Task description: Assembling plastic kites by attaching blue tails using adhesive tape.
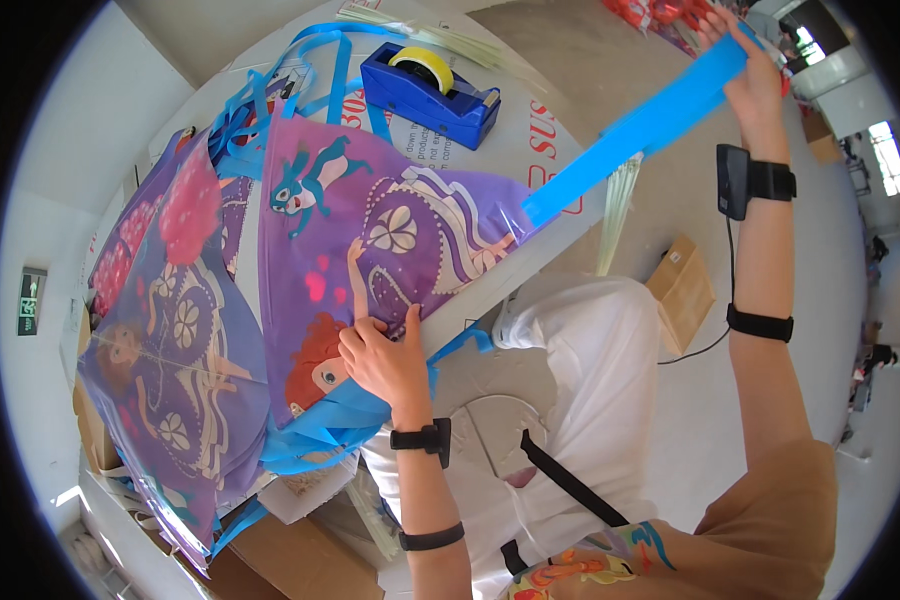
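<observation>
A purple kite (pixel 315 230) printed with a cartoon mermaid-like figure and a blue animal lies on the table. My left hand (pixel 385 365) rests on its near edge, thumb and fingers apart, pressing the sheet down. From the kite's right corner a wide blue ribbon (pixel 640 135) runs up to the right, pulled fairly straight. Its far end is gripped in my raised right hand (pixel 750 80). Shiny clear film shows where ribbon and corner meet. More purple printed kites (pixel 180 340) hang over the table's left side. Bunched blue ribbon (pixel 325 430) lies below my left hand.
A blue tape dispenser (pixel 430 95) with a yellow roll stands at the back of the white table (pixel 525 130). Thin pale sticks (pixel 620 210) lean by the table's edge. A cardboard box (pixel 682 285) sits on the floor right of my leg. Loose blue ribbons (pixel 255 110) heap at the back left.
</observation>
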The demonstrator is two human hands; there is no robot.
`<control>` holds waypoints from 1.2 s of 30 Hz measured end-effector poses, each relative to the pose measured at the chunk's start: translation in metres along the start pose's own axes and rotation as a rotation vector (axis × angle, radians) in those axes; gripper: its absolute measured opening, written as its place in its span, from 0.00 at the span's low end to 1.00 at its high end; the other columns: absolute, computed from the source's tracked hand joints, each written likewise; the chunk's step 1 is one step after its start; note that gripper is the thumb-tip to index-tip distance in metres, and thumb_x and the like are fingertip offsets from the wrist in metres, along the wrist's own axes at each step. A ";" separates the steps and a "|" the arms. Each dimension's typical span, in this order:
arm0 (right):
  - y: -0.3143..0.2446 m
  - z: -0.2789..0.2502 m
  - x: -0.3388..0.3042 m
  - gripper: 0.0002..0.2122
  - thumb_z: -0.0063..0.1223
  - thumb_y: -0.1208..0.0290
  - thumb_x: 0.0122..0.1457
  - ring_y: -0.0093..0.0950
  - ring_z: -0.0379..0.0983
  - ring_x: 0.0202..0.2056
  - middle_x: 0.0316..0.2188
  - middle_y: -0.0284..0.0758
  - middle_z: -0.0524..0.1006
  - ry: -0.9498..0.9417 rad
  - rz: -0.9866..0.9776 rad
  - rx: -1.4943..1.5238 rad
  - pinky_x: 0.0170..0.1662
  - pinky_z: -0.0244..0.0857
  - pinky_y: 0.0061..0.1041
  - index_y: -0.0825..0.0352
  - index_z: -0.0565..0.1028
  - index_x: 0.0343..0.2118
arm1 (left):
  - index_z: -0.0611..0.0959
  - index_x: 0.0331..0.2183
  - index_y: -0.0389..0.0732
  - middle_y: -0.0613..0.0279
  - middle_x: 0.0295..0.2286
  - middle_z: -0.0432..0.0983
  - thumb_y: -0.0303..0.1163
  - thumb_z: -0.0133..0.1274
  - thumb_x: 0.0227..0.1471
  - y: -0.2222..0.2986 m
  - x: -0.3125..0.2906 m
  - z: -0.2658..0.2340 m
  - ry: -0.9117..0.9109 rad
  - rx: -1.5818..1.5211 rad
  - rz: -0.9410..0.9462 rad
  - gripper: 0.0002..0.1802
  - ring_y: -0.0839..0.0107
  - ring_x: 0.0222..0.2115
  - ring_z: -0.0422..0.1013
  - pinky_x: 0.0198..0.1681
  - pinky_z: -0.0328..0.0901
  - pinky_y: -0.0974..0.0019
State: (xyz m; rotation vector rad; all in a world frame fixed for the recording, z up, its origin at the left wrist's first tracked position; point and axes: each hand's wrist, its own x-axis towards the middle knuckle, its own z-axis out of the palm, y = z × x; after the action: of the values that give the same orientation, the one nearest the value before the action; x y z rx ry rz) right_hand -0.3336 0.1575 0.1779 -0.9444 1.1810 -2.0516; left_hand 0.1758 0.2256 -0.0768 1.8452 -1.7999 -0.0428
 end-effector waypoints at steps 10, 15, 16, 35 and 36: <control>0.136 0.263 -0.250 0.13 0.48 0.64 0.72 0.25 0.79 0.41 0.35 0.36 0.81 -0.469 0.100 -0.085 0.46 0.70 0.27 0.70 0.76 0.43 | 0.79 0.38 0.37 0.61 0.37 0.73 0.36 0.70 0.48 -0.026 -0.004 -0.008 -0.195 -0.542 -0.090 0.21 0.62 0.38 0.69 0.44 0.64 0.60; 0.195 0.299 -0.322 0.14 0.48 0.62 0.72 0.29 0.80 0.44 0.38 0.39 0.82 -0.442 0.348 -0.026 0.47 0.71 0.28 0.70 0.77 0.45 | 0.76 0.52 0.32 0.60 0.43 0.76 0.26 0.61 0.53 -0.043 0.011 -0.032 -0.419 -1.144 -0.404 0.25 0.71 0.44 0.72 0.51 0.64 0.67; 0.201 0.300 -0.328 0.15 0.49 0.61 0.72 0.28 0.80 0.44 0.38 0.38 0.82 -0.439 0.397 -0.010 0.48 0.71 0.28 0.70 0.77 0.46 | 0.75 0.53 0.31 0.59 0.44 0.76 0.25 0.61 0.53 -0.042 0.013 -0.039 -0.406 -1.255 -0.462 0.26 0.70 0.44 0.72 0.52 0.64 0.68; 0.218 0.251 -0.308 0.13 0.55 0.65 0.68 0.37 0.79 0.49 0.44 0.43 0.81 -0.234 0.743 0.662 0.54 0.73 0.36 0.71 0.78 0.45 | 0.81 0.30 0.40 0.75 0.24 0.71 0.32 0.55 0.65 -0.061 0.064 -0.056 -0.602 -1.435 -0.485 0.10 0.86 0.24 0.65 0.26 0.57 0.78; 0.219 0.238 -0.298 0.13 0.55 0.66 0.68 0.38 0.78 0.49 0.44 0.43 0.81 -0.210 0.721 0.668 0.55 0.72 0.36 0.71 0.78 0.45 | 0.81 0.27 0.41 0.77 0.21 0.68 0.33 0.55 0.65 -0.062 0.063 -0.055 -0.592 -1.374 -0.504 0.13 0.88 0.22 0.62 0.24 0.54 0.79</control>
State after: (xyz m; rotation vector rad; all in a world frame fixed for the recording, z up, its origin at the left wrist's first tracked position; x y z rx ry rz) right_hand 0.0601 0.1766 -0.0176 -0.3176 0.5272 -1.5261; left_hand 0.2606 0.1840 -0.0331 1.1432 -0.9462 -1.6698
